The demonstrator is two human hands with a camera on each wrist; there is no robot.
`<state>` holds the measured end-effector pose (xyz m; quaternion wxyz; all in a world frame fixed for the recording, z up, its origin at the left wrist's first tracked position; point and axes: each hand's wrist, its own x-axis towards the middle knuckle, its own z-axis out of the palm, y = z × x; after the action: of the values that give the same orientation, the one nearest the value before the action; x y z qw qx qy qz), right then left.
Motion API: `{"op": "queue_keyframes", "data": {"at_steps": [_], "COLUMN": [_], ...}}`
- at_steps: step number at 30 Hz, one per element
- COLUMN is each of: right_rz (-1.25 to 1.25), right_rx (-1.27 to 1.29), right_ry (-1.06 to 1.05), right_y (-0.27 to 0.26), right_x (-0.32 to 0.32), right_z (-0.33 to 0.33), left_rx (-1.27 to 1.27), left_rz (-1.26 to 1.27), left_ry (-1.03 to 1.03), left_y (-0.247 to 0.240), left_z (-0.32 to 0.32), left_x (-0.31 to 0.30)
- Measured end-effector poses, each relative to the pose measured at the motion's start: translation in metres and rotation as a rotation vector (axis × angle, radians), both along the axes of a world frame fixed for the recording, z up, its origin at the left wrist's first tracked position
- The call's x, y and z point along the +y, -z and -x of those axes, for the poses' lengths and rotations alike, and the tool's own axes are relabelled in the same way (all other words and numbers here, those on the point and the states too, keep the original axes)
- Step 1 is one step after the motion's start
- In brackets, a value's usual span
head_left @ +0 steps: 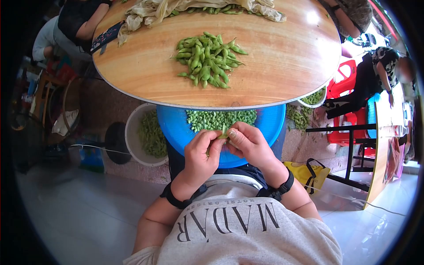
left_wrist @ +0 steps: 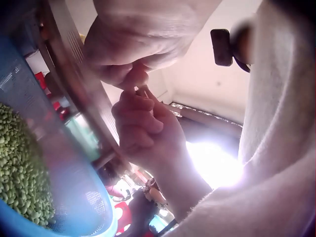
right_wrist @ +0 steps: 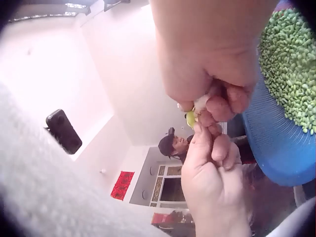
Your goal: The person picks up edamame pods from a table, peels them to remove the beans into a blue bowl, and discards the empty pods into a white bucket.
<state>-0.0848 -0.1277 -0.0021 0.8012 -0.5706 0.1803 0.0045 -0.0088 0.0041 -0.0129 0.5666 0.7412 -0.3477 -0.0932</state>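
Both hands meet over a blue basket (head_left: pixel 176 128) that holds shelled green beans (head_left: pixel 221 118). My left hand (head_left: pixel 201 152) and my right hand (head_left: pixel 247 141) pinch one green bean pod (head_left: pixel 224 132) between their fingertips. In the right wrist view the pod (right_wrist: pixel 191 118) shows as a small yellow-green bit between the fingers, beside the blue basket (right_wrist: pixel 276 148). The left wrist view shows the two hands touching next to the basket (left_wrist: pixel 74 207) of beans (left_wrist: pixel 19 173). A pile of whole pods (head_left: pixel 207 59) lies on the round wooden table (head_left: pixel 282 57) ahead.
A white bucket (head_left: pixel 132 132) with green pod shells stands on the floor at the left. A cloth (head_left: pixel 154 11) lies at the table's far edge. Other people sit around; red stools (head_left: pixel 346 81), a yellow bag (head_left: pixel 309 174) and a second table (head_left: pixel 382 145) are on the right.
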Motion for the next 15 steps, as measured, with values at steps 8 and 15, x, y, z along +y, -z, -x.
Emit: {"op": "queue_keyframes", "data": {"at_steps": [8,15], "right_rz": [-0.172,-0.088], "right_rx": [0.042,0.098], "right_ry": [-0.071,-0.085], "right_y": [0.0014,0.0004], "right_x": [-0.0081,-0.0083], "right_z": [0.0068,0.0028], "left_rx": [0.545,0.141], "left_rz": [0.103,-0.035], "left_ry": [0.042,0.049], "left_y": [-0.0008,0.004], "left_z": [0.0024,0.0024], "left_x": [0.0055,0.0049]}}
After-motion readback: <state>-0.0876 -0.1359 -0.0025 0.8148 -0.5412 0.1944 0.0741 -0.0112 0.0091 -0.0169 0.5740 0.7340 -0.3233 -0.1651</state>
